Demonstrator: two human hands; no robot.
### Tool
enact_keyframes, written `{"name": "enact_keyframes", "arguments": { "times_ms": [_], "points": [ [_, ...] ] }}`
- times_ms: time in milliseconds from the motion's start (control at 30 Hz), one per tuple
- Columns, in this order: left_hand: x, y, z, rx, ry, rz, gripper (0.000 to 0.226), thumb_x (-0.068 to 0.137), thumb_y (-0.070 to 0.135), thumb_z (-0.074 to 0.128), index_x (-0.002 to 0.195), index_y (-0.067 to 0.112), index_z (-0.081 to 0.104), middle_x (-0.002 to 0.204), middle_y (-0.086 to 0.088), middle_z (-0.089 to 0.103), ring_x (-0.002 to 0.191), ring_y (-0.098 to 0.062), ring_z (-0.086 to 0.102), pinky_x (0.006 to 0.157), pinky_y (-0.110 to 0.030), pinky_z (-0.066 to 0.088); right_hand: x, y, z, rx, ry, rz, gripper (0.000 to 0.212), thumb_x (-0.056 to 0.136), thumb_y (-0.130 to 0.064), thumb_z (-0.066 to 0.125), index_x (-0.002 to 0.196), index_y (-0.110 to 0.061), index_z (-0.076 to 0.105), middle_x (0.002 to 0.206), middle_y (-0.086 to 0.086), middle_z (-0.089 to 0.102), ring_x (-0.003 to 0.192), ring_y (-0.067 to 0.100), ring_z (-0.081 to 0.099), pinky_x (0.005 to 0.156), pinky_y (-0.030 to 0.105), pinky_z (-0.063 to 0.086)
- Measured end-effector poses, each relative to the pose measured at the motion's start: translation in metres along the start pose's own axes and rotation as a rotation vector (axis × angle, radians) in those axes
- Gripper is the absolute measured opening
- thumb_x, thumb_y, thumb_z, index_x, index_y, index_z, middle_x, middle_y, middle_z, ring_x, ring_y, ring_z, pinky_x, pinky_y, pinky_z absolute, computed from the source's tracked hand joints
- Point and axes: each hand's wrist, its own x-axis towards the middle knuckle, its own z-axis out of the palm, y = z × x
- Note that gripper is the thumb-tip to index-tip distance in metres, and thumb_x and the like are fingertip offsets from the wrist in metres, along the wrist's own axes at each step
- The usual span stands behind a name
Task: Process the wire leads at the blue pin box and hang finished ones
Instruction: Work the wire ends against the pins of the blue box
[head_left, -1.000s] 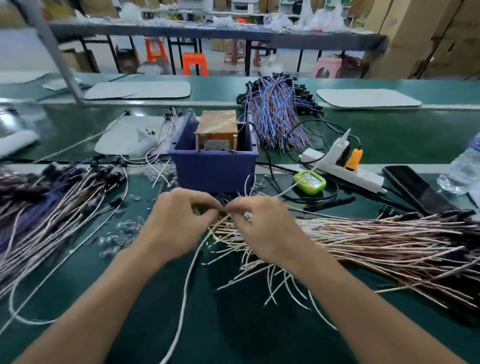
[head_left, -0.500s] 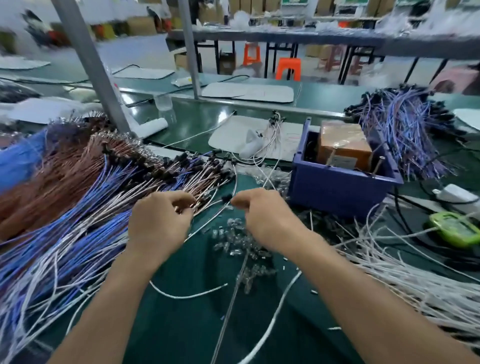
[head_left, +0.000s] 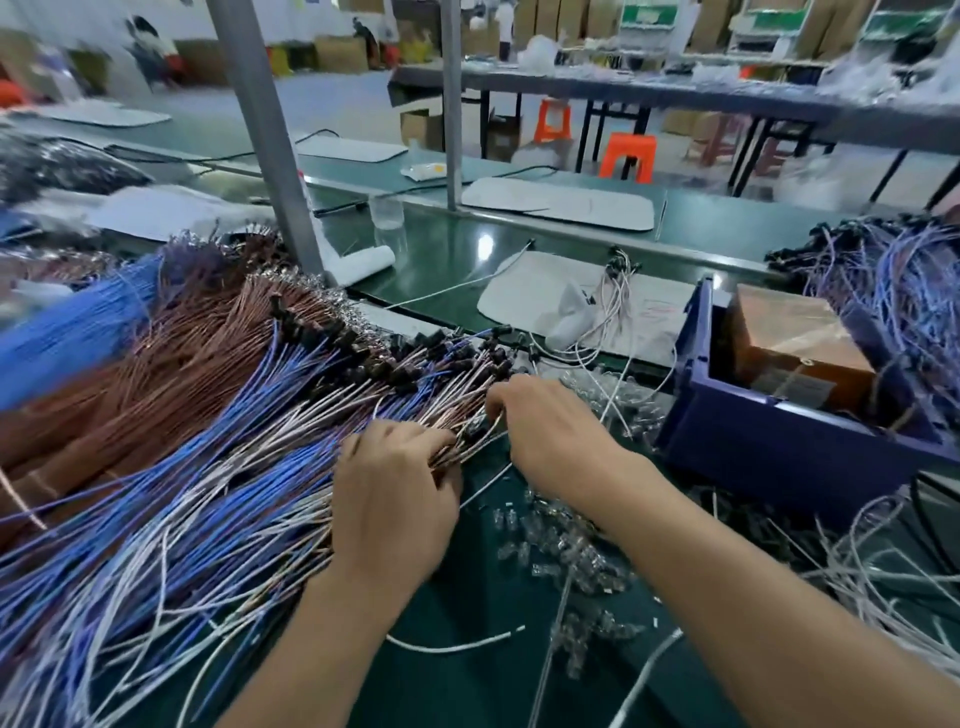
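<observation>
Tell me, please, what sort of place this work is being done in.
Probably a factory assembly line for cable harnesses. A fanned pile of blue, brown and white wire leads lies on the long green-topped workbench, orange plastic stools stand behind it, and brown cardboard cartons are stacked at the back.

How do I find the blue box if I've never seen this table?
Find the long green workbench and follow it right, past the right hand pinching wire leads. The blue box sits just beyond. It alone has solid dark blue walls, with a brown taped block inside, while its neighbours are thin white wires and tiny clear plugs.
</observation>
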Motion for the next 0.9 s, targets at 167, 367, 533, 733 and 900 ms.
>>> {"name": "enact_keyframes", "arguments": {
  "times_ms": [167, 367, 533, 733, 900],
  "points": [
    [0.001, -0.007, 0.003, -0.122, -0.041, 0.128, 0.008, 0.087, 0.024, 0.079, 0.094, 0.027, 0.081, 0.096, 0.013, 0.076, 0.095, -0.017, 0.062, 0.082, -0.032, 0.036, -0.026, -0.013, -0.027, -0.112, 0.045, -0.005, 0.024, 0.085, 0.009, 0.058, 0.094, -0.011, 0.067, 0.103, 0.002, 0.048, 0.081, 0.026, 0.057, 0.068, 0.039, 0.046],
    [0.001, -0.001, -0.004, -0.25, 0.008, -0.026, 0.011, 0.092, 0.034, 0.073, 0.091, 0.028, 0.082, 0.09, 0.015, 0.074, 0.092, -0.011, 0.059, 0.085, -0.03, 0.033, -0.063, 0.0, -0.056, -0.035, 0.202, 0.162, 0.03, 0.084, 0.005, 0.049, 0.091, -0.019, 0.065, 0.086, 0.0, 0.064, 0.075, 0.024, 0.061, 0.071, 0.044, 0.056],
    [0.005, 0.022, -0.02, -0.669, -0.34, -0.044, 0.014, 0.093, 0.034, 0.074, 0.086, 0.028, 0.084, 0.079, 0.018, 0.075, 0.081, 0.0, 0.069, 0.074, -0.014, 0.049, -0.081, 0.016, -0.049, 0.185, 0.348, 0.199, 0.021, 0.098, -0.014, 0.056, 0.085, -0.024, 0.069, 0.074, -0.007, 0.065, 0.069, 0.018, 0.062, 0.071, 0.045, 0.057],
    [0.025, 0.031, -0.03, -1.104, -0.787, -0.129, 0.012, 0.093, 0.014, 0.072, 0.099, 0.015, 0.084, 0.079, -0.003, 0.078, 0.068, -0.01, 0.071, 0.065, -0.017, 0.054, -0.107, 0.036, -0.046, 0.277, 0.552, 0.15, 0.015, 0.099, -0.023, 0.066, 0.087, -0.027, 0.073, 0.068, -0.015, 0.067, 0.063, 0.006, 0.063, 0.064, 0.034, 0.056],
    [0.034, 0.003, -0.045, -1.135, -1.006, -0.095, 0.039, 0.089, 0.048, 0.07, 0.114, 0.02, 0.079, 0.08, -0.003, 0.071, 0.068, -0.011, 0.062, 0.061, -0.018, 0.05, -0.133, 0.052, -0.048, 0.224, 0.711, 0.145, 0.01, 0.095, -0.019, 0.07, 0.09, -0.025, 0.075, 0.066, -0.019, 0.066, 0.062, 0.001, 0.063, 0.055, 0.014, 0.047]
  ]
}}
